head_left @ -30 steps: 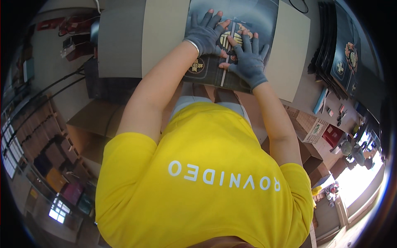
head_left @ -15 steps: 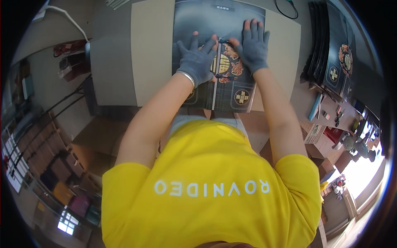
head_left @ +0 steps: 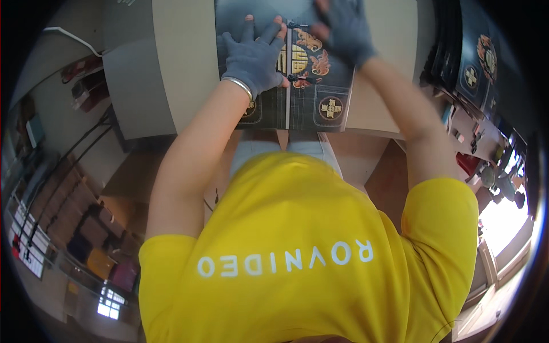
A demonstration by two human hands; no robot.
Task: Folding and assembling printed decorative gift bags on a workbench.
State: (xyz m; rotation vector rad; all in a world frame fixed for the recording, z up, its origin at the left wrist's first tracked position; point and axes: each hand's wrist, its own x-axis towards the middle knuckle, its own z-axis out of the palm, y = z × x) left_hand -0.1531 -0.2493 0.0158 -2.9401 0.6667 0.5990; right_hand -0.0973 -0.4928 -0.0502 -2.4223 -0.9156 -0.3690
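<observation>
A flat dark cardboard sheet (head_left: pixel 313 94) with gold and orange ornaments lies on a pale table (head_left: pixel 183 74). My left hand (head_left: pixel 254 54), in a grey fingerless glove with a metal bangle at the wrist, presses flat on the sheet's left half with fingers spread. My right hand (head_left: pixel 345 33), gloved the same way and blurred by motion, rests on the sheet's upper right part. Neither hand grips anything. My yellow shirt fills the lower half of the view.
A stack of similar dark printed sheets (head_left: pixel 472 63) stands at the right of the table. Small items crowd a bench at far right (head_left: pixel 497 171). Grey panel (head_left: pixel 128 86) and cables lie to the left; shelves with coloured boxes (head_left: pixel 86 251) are at lower left.
The view has shifted so the table and sheet sit higher in the picture. Both hands have slid farther up the sheet, still flat on it.
</observation>
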